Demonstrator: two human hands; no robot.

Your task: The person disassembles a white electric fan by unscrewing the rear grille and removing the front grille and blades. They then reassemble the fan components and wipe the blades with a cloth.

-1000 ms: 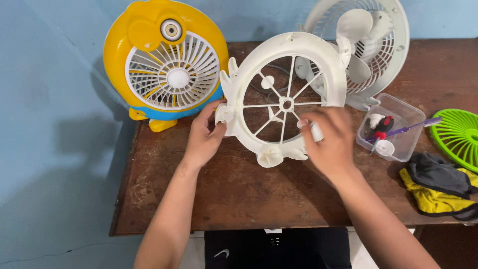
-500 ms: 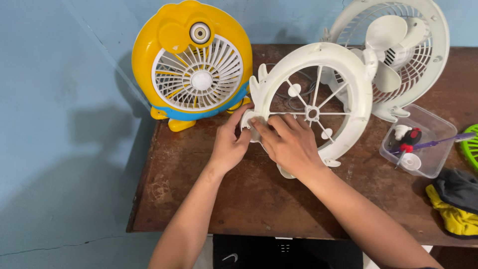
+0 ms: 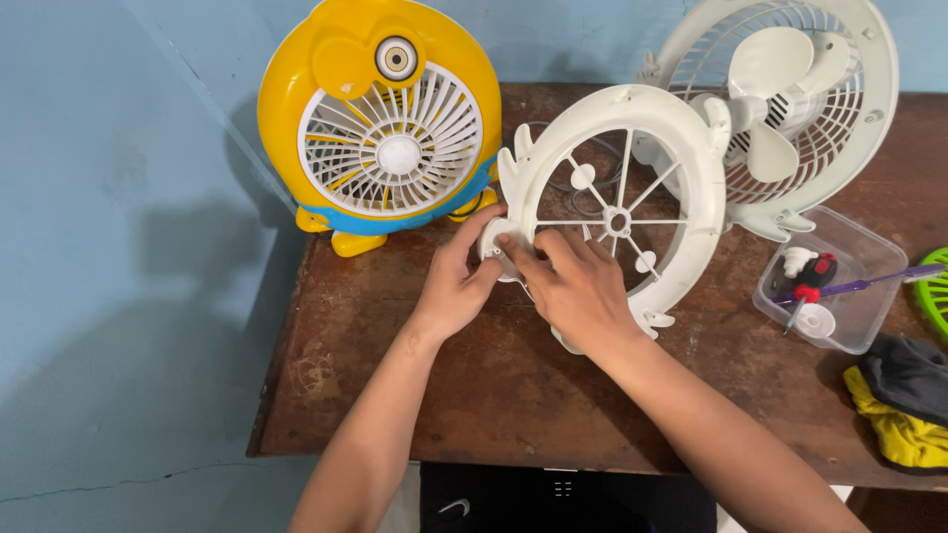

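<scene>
Both hands' grip, left hand (image 3: 456,284) and right hand (image 3: 573,286), pinches the round white spoked fan frame (image 3: 681,188) at its lower-left rim.

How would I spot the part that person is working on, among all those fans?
Start at the brown wooden table and find the yellow fan at its back left. Just right of it, both hands grip a white ring frame. Unlike the fans, it has bare spokes and no blades.

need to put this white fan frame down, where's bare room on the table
Bare wood runs along the near edge of the table, in front of the left hand and right hand, from the left corner below the yellow fan across to the clear tub. The back and right side are crowded with the white fan, the tub and a cloth.
</scene>
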